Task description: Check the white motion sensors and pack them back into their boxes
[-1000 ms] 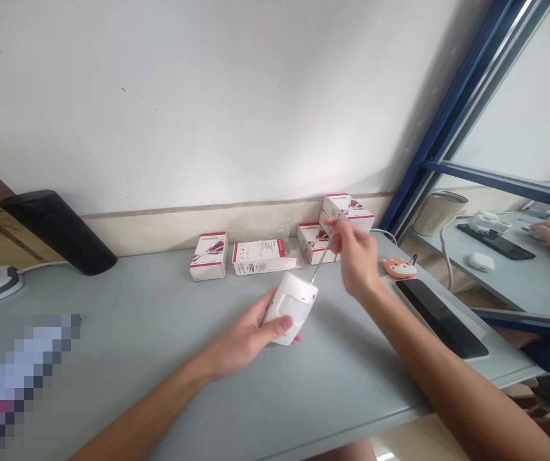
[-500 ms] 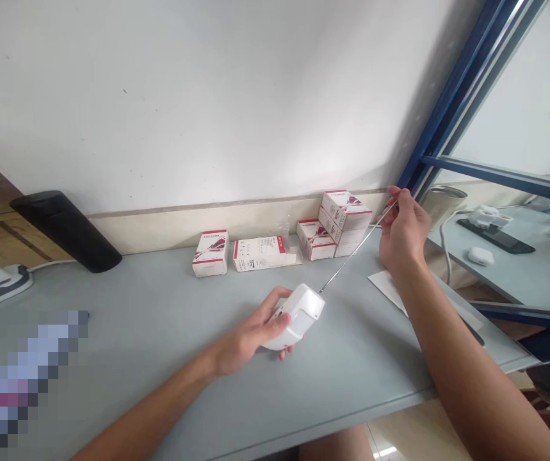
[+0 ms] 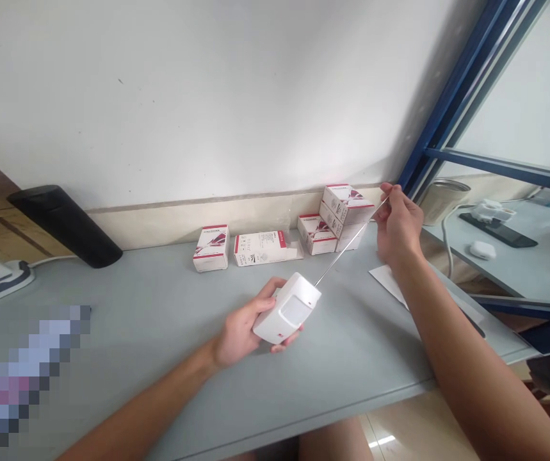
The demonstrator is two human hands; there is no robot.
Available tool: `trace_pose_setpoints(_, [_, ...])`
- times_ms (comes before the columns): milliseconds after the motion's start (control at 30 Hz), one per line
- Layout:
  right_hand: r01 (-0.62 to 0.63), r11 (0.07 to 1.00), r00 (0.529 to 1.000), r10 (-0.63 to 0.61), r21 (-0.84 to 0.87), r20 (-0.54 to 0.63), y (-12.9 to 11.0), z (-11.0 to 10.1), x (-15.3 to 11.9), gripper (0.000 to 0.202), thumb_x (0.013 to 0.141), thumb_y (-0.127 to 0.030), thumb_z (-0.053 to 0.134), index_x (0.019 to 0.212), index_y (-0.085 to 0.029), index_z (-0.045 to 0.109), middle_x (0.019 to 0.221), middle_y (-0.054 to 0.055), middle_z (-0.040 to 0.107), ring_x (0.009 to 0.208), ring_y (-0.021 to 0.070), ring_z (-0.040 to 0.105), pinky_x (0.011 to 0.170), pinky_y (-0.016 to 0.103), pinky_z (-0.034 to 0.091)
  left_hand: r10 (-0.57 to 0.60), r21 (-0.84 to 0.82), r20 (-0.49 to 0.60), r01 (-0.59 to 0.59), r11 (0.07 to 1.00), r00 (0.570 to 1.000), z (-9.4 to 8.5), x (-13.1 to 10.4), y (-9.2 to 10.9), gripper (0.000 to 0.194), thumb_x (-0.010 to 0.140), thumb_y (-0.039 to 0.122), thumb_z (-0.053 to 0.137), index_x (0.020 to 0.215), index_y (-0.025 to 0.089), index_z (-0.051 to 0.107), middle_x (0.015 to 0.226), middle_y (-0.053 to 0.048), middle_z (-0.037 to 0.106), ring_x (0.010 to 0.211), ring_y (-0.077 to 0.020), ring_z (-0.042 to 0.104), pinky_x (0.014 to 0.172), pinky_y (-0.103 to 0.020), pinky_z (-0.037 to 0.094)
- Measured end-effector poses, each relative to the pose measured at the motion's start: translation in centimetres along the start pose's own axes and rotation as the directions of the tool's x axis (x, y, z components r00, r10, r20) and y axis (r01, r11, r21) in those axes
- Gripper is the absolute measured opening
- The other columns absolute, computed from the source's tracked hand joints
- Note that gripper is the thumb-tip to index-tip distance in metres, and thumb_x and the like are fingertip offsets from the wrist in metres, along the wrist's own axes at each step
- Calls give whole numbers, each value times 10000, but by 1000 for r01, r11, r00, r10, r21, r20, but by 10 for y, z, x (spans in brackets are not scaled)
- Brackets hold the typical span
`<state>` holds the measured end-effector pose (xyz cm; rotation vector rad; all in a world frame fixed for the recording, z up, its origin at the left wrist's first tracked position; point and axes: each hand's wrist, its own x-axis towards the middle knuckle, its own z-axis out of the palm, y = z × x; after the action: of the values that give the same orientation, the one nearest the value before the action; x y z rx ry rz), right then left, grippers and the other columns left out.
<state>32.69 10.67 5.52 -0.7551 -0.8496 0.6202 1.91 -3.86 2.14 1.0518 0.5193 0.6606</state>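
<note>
White wall [image 3: 198, 102]: standing far behind the motion sensor [image 3: 275, 314], with small dark specks and a cream strip along the bottom.
Grey desk [image 3: 135, 333]: spreading flat under the motion sensor and out to both sides of it.
Blue frame [image 3: 413, 163]: slanting up at the far right of the motion sensor, with glassy panes in it.
Long pixelated thing [image 3: 34, 365]: lying well to the left of the motion sensor, too blocky to name.
Black cylinder [image 3: 68, 224]: leaning, well to the left of the motion sensor and farther back.
Stack of red-and-white boxes [image 3: 346, 208]: piled up behind the motion sensor and a bit to the right.
Open-ended box [image 3: 260, 250]: lying behind the motion sensor, with a flap sticking out on its right end.
Single box [image 3: 211, 248]: sitting behind the motion sensor and to the left, just beside the open-ended box.
Right hand [image 3: 399, 224]: up and to the right of the motion sensor, pinched narrow on the antenna's tip.
Left hand [image 3: 243, 326]: curled around the motion sensor from its left side, thumb near the top.
Motion sensor: white, tilted, held up over the desk.
Antenna [image 3: 346, 250]: thin and shiny, slanting up and right from the motion sensor's top end.
</note>
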Motion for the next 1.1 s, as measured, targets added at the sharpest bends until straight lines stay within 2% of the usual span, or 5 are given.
trace_pose_setpoints(267, [9, 999, 1000, -8, -38, 6, -3, -2, 3, 399, 864, -605, 788, 838, -214, 717, 798, -17, 569, 531, 67, 280, 463, 268, 279, -13, -44, -20, 12, 999, 1000, -6, 1, -2, 321, 967, 418, 458, 1227, 236, 502, 969, -104, 691, 720, -206, 614, 614, -307, 368])
trace_pose_setpoints(600, [98, 987, 993, -105, -128, -51, 2, 5, -5, 464, 904, -676, 706, 856, -214, 702, 613, -78, 347, 490, 90, 270, 473, 295, 250, -69, -24, -60, 68, 997, 996, -10, 0, -2, 339, 949, 443, 484, 1218, 241, 527, 914, -78, 677, 690, -190, 595, 583, -282, 307])
trace_pose_setpoints(767, [198, 940, 943, -260, -277, -209, 6, 6, -11, 463, 987, -657, 575, 866, -228, 700, 624, -52, 375, 501, 122, 313, 498, 326, 256, -73, -32, -62, 72, 997, 995, -12, 1, 0, 393, 927, 456, 479, 1243, 225, 513, 898, -95, 687, 672, -190, 596, 584, -285, 295])
trace_pose_setpoints(900, [294, 885, 900, -384, -360, -208, 9, 3, -13, 504, 1009, -707, 486, 865, -254, 651, 660, -45, 355, 513, 142, 333, 513, 331, 256, -96, -55, -35, 94, 994, 995, -10, 0, 1, 430, 911, 486, 499, 1251, 223, 518, 884, -96, 682, 662, -186, 579, 586, -288, 275])
trace_pose_setpoints(1100, [280, 885, 889, -385, -372, -248, 4, 8, -21, 521, 1003, -759, 428, 872, -284, 596, 643, -49, 324, 517, 164, 323, 515, 336, 265, -135, -117, -56, 128, 985, 989, -11, -3, 1, 491, 901, 513, 548, 1302, 231, 516, 896, -109, 691, 677, -192, 585, 602, -291, 272])
